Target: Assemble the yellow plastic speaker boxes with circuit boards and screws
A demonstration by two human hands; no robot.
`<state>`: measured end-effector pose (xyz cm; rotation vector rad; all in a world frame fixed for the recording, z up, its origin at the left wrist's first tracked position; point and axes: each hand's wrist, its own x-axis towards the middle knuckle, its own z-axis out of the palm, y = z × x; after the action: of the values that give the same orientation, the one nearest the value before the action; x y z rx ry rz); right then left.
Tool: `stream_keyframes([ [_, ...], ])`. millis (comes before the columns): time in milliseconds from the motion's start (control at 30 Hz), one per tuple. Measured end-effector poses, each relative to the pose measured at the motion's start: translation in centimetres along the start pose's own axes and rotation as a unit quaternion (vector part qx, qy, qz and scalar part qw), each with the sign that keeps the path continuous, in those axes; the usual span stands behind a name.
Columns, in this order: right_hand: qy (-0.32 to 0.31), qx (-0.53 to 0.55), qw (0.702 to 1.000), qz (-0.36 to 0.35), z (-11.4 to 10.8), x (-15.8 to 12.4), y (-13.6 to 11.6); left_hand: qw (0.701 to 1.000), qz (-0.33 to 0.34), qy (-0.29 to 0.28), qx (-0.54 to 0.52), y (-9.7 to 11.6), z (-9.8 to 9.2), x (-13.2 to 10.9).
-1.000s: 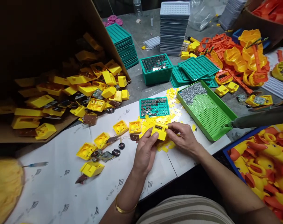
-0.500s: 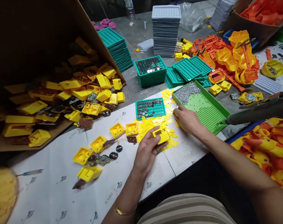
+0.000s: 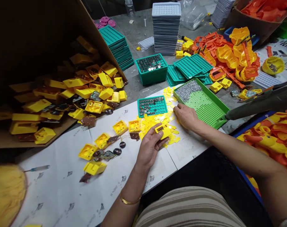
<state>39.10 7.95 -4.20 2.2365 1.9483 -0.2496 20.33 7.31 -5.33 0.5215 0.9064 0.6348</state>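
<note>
My left hand (image 3: 148, 146) grips a small yellow plastic box (image 3: 166, 132) between thumb and fingers, with round metal cells showing in its open compartment. Over the right edge of a heap of flat yellow plastic pieces (image 3: 151, 123), my right hand (image 3: 186, 117) is lowered with its fingers pinched together; what lies under the fingertips is hidden. Behind the heap is a teal tray (image 3: 160, 108) partly filled with button cells. A green perforated tray (image 3: 211, 112), with small silvery parts (image 3: 189, 90) gathered at its far end, stands just beyond my right hand.
Yellow housings with wires and speakers (image 3: 94, 168) lie on the left. A cardboard box (image 3: 105, 41) spills more housings. Behind stand a teal tub of cells (image 3: 155, 77) and stacked white trays (image 3: 166, 34). A dark tool (image 3: 252, 108) juts in from the right, above a duck-parts bin (image 3: 248, 176).
The camera view has shifted slightly. My left hand still holds the yellow box, and my right hand stays at the heap's right edge with its fingers together.
</note>
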Motion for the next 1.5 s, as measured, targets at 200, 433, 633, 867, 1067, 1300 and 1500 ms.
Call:
stream_keyframes([
  [200, 0.021, 0.026, 0.999, 0.002, 0.5, 0.6, -0.1, 1.000, 0.000, -0.005, -0.002, 0.0, 0.1, -0.1],
  [433, 0.115, 0.141, 0.983, 0.002, 0.7, 0.2, 1.2, 1.000, 0.013, -0.004, -0.024, 0.2, 0.0, -0.3],
  [633, 0.222, 0.438, 0.862, -0.122, 0.7, -4.3, -0.1, 0.999, -0.013, -0.036, -0.031, 0.4, -0.1, -0.3],
  [867, 0.269, 0.305, 0.886, -0.221, 0.8, -6.4, -1.5, 0.996, -0.052, -0.069, 0.018, 0.7, -0.3, -0.3],
  [1067, 0.241, 0.261, 0.900, -0.253, 1.3, -5.9, -1.5, 0.994, -0.046, -0.084, 0.043, 0.3, -0.4, -0.1],
  [1300, 0.236, 0.317, 0.875, -0.279, 1.2, -6.0, -1.3, 0.995, -0.033, -0.085, 0.031, 0.0, -0.2, 0.2],
  [1500, 0.239, 0.477, 0.841, -0.092, 2.5, -6.7, -1.5, 0.996, -0.022, -0.050, 0.066, -0.3, -0.2, 0.2],
])
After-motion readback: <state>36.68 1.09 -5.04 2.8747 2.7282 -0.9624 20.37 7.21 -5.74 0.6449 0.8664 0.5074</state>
